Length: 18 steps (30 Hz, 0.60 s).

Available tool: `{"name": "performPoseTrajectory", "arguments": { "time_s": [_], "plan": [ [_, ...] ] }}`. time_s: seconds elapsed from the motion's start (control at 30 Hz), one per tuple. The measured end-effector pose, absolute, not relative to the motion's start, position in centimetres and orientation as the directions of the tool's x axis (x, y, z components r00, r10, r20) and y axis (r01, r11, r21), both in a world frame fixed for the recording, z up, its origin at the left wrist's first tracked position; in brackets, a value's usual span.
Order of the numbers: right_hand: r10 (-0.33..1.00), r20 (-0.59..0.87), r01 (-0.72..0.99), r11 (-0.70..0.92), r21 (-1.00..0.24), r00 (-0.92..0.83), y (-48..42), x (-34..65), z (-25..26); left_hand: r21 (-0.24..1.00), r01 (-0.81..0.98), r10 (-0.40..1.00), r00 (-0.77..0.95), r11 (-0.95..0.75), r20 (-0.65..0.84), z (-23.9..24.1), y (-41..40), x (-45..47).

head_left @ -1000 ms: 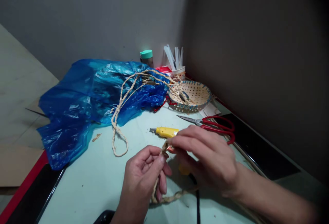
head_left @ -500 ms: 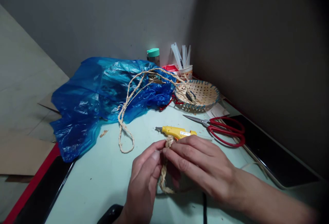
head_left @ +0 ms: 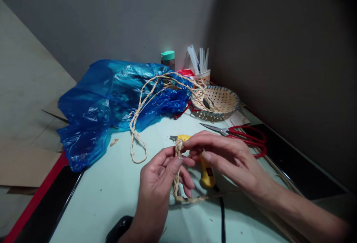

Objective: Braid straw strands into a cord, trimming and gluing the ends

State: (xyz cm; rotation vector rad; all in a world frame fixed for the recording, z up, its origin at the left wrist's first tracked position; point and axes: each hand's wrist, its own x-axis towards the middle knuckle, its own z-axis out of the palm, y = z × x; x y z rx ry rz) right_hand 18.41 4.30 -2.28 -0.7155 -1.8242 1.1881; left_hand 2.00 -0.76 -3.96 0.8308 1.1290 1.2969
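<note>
A braided straw cord (head_left: 176, 183) stands upright between the thumb and fingers of my left hand (head_left: 156, 183), which pinches it just below its knotted top. From its lower bend the cord runs right along the table. My right hand (head_left: 237, 161) arches beside the knotted top, thumb apart from the fingers; the index fingertip is at or very near the knot. Behind and below this hand lies a yellow glue gun (head_left: 208, 174), its nozzle pointing left and its middle partly hidden by my fingers.
Red-handled scissors (head_left: 214, 128) lie right of the glue gun. Behind are a woven basket (head_left: 223, 101), a paper cup (head_left: 205, 76) with glue sticks, a green-lidded jar (head_left: 168, 55) and a blue plastic bag (head_left: 89, 101). A long cord loop (head_left: 138, 120) drapes from the bag. A black cable (head_left: 222, 217) runs forward.
My right hand has lifted and opened, thumb moving off the cord, so the glue gun's handle and the cord's lower run now show. My left hand keeps its pinch.
</note>
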Motion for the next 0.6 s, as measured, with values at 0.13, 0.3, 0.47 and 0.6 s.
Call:
{"name": "performPoseTrajectory", "arguments": {
  "time_s": [0.13,0.3,0.47,0.6],
  "plan": [
    [0.887,0.149,0.064,0.196,-0.978,-0.437,4.4,18.3,-2.7,0.959,-0.264,0.982,-0.124,0.104,-0.141,-4.0,-0.9,2.1],
    [0.835,0.047,0.129,0.139,-0.982,-0.548,4.4,18.1,-4.0,0.977,-0.199,0.972,-0.203,0.078,-0.119,-3.8,-1.0,2.6],
    [0.802,0.251,0.142,0.381,-0.914,-0.542,4.4,18.0,-4.2,0.991,-0.128,0.979,-0.194,0.035,-0.059,-4.2,-0.7,2.1],
    [0.828,0.314,0.149,0.423,-0.894,-0.464,4.2,17.7,-3.8,0.998,-0.048,0.98,-0.195,0.037,-0.046,-4.6,-0.7,1.9]
  ]
}}
